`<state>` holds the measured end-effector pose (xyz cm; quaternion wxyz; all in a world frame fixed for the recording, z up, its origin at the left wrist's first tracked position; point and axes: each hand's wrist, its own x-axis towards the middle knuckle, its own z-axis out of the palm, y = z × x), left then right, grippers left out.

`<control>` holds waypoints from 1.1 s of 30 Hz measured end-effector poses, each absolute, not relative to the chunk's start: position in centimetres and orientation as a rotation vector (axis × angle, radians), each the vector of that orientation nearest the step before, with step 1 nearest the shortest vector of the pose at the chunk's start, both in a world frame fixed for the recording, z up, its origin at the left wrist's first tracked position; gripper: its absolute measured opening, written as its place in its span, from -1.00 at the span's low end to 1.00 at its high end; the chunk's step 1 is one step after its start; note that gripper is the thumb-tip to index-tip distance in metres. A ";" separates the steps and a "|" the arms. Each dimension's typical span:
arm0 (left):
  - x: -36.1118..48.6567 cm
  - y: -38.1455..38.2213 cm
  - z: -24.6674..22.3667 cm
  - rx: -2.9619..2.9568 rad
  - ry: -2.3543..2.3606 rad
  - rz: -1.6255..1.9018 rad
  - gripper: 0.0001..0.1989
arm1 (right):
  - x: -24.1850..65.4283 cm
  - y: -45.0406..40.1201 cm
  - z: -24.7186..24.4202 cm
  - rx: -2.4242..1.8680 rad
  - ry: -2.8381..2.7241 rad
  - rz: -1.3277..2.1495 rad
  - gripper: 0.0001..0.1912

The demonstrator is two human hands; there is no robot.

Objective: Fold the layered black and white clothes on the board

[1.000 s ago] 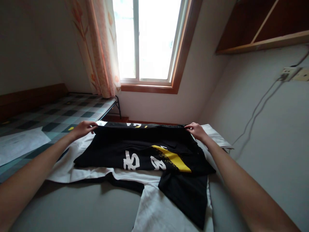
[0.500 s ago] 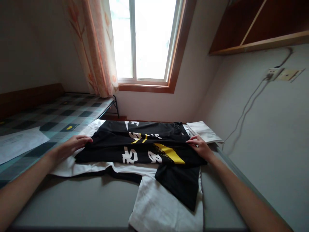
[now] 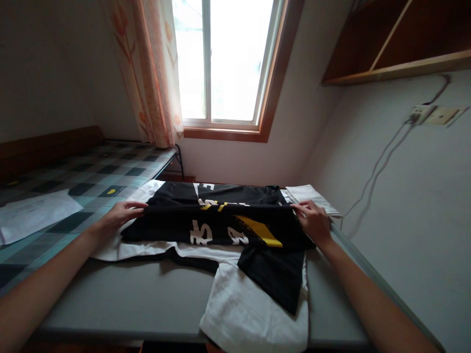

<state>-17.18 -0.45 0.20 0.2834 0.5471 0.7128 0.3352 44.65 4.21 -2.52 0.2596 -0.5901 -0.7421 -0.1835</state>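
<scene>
A black T-shirt (image 3: 217,230) with white lettering and a yellow stripe lies across a white shirt (image 3: 257,304) on a grey table (image 3: 143,299). My left hand (image 3: 127,213) pinches the black T-shirt at its left side. On the opposite side my right hand (image 3: 312,220) grips it between thumb and fingers. Between the two hands the cloth is drawn into a straight raised ridge. One black sleeve spreads toward me over the white sleeve.
Folded white cloth (image 3: 312,198) lies at the table's far right, by the wall. To the left is a bed with a checked cover (image 3: 125,166) and paper sheets (image 3: 40,211). A cord (image 3: 379,162) hangs from a wall socket (image 3: 421,115). A curtained window (image 3: 235,63) is ahead.
Both hands have closed on the black T-shirt and lifted a fold of it slightly, pulling it taut into a ridge. The view has shifted a little.
</scene>
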 end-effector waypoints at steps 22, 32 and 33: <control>10.3 1.7 0.1 2.913 1.462 0.357 -0.77 | 44.8 5.6 -5.7 -1.510 -1.636 0.492 -0.64; 12.4 2.8 0.3 3.038 1.520 0.315 -0.75 | 44.7 5.4 -5.6 -1.412 -1.512 0.529 -0.66; 12.4 2.8 0.6 3.038 1.516 0.334 -0.74 | 44.9 5.2 -5.4 -1.416 -1.516 0.527 -0.65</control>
